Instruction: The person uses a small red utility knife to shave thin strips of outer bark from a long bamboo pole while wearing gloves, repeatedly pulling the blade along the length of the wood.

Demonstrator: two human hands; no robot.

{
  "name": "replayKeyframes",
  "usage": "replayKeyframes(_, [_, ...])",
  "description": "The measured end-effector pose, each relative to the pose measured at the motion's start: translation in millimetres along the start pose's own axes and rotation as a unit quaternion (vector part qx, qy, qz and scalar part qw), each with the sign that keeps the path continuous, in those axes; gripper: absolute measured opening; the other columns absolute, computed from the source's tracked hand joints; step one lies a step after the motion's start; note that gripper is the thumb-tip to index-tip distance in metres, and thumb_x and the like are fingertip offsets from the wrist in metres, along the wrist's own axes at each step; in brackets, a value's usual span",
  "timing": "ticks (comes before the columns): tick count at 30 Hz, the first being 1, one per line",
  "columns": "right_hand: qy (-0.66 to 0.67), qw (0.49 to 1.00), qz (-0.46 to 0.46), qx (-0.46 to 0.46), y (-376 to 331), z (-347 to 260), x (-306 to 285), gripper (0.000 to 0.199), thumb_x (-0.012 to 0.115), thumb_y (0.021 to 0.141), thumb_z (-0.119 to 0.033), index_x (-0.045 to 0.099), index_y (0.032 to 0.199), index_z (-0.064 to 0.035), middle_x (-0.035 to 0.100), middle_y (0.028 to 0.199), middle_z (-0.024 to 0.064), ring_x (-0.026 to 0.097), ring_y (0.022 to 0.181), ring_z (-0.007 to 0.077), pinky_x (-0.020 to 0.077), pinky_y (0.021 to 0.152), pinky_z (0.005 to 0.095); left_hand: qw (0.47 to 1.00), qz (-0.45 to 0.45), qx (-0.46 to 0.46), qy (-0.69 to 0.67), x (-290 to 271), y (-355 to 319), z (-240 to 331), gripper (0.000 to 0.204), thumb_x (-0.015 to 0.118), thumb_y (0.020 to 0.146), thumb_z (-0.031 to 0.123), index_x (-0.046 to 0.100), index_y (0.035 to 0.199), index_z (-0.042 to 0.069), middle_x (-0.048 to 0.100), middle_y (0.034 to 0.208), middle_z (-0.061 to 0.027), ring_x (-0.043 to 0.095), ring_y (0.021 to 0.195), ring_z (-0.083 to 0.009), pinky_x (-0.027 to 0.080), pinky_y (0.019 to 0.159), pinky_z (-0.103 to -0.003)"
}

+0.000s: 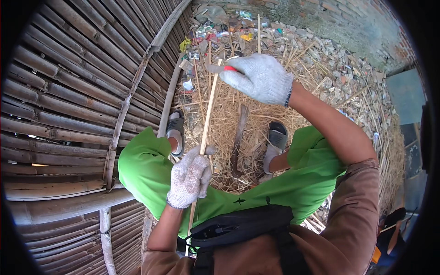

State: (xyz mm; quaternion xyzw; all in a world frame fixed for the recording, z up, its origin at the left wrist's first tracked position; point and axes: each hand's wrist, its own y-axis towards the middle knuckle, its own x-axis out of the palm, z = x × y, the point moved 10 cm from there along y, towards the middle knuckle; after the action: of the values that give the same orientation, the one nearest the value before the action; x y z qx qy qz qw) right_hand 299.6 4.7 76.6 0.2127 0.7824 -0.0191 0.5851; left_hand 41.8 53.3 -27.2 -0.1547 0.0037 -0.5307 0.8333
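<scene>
A long pale bamboo strip (pixel 209 114) runs slantwise from near my lap up to my right hand. My left hand (pixel 188 178), in a soiled white knit glove, is closed around its lower part. In the other glove, my right hand (pixel 261 79) grips a small knife (pixel 214 68) by its red handle. The knife's blade lies across the strip close to its upper end; whether the edge bites into it I cannot tell. Most of the handle is hidden by my fingers.
A bamboo slat wall (pixel 68 96) stands close on my left. Straw-like shavings (pixel 254 156) cover the ground around my sandalled feet, where a long brown piece (pixel 240 133) lies. Rubble and litter (pixel 247 36) spread toward a brick wall (pixel 339 27). A black waist bag (pixel 243 224) rests at my lap.
</scene>
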Motion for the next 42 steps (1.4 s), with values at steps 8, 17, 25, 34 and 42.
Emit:
replayKeyframes(8, [-0.058, 0.997, -0.005, -0.053, -6, -11, 5, 0.047, 0.058, 0.105, -0.061, 0.075, 0.102, -0.017, 0.074, 0.084, 0.0174, 0.076, 0.083, 0.04, 0.059, 0.075, 0.0561, 0.999, -0.026, 0.011, -0.016, 5, 2, 1, 0.041, 0.053, 0.115, 0.028, 0.059, 0.135, -0.008, 0.045, 0.061, 0.0013, 0.041, 0.038, -0.0104, 0.033, 0.035, -0.026])
replayKeyframes(17, [-0.076, 0.974, 0.126, 0.173, -11, 141, -84, 0.082, 0.032, 0.109, -0.076, 0.075, 0.12, -0.0074, 0.077, 0.098, 0.021, 0.077, 0.09, 0.037, 0.0615, 0.086, 0.0474, 0.999, -0.035, -0.021, -0.015, -4, -9, -12, 0.04, 0.051, 0.117, 0.027, 0.06, 0.134, -0.008, 0.045, 0.062, 0.0021, 0.042, 0.041, -0.0079, 0.033, 0.038, -0.025])
replayKeyframes(25, [0.01, 1.0, 0.015, 0.002, -12, -2, -8, 0.061, 0.047, 0.107, -0.065, 0.073, 0.102, -0.011, 0.075, 0.087, 0.0219, 0.075, 0.086, 0.0424, 0.0586, 0.079, 0.057, 0.999, -0.022, -0.018, -0.027, 0, -2, -8, 0.04, 0.056, 0.113, 0.027, 0.06, 0.129, -0.009, 0.043, 0.058, 0.0003, 0.04, 0.036, -0.0122, 0.032, 0.033, -0.027])
replayKeyframes(34, [-0.059, 0.996, 0.01, -0.062, -18, -8, 7, 0.052, 0.052, 0.108, -0.062, 0.073, 0.099, -0.0143, 0.071, 0.078, 0.0171, 0.073, 0.075, 0.0401, 0.0573, 0.068, 0.0545, 0.99, -0.056, -0.034, -0.122, 6, -1, -12, 0.041, 0.055, 0.115, 0.029, 0.058, 0.128, -0.01, 0.044, 0.06, -0.0002, 0.038, 0.038, -0.0109, 0.03, 0.034, -0.027])
replayKeyframes(42, [-0.087, 0.978, 0.135, 0.136, -21, 118, -72, 0.063, 0.044, 0.112, -0.06, 0.073, 0.12, -0.0046, 0.075, 0.098, 0.025, 0.073, 0.097, 0.045, 0.0577, 0.086, 0.0527, 0.98, -0.099, -0.026, -0.17, 1, -13, -14, 0.048, 0.059, 0.113, 0.035, 0.06, 0.126, -0.011, 0.045, 0.06, -0.0004, 0.037, 0.038, -0.0111, 0.031, 0.033, -0.028])
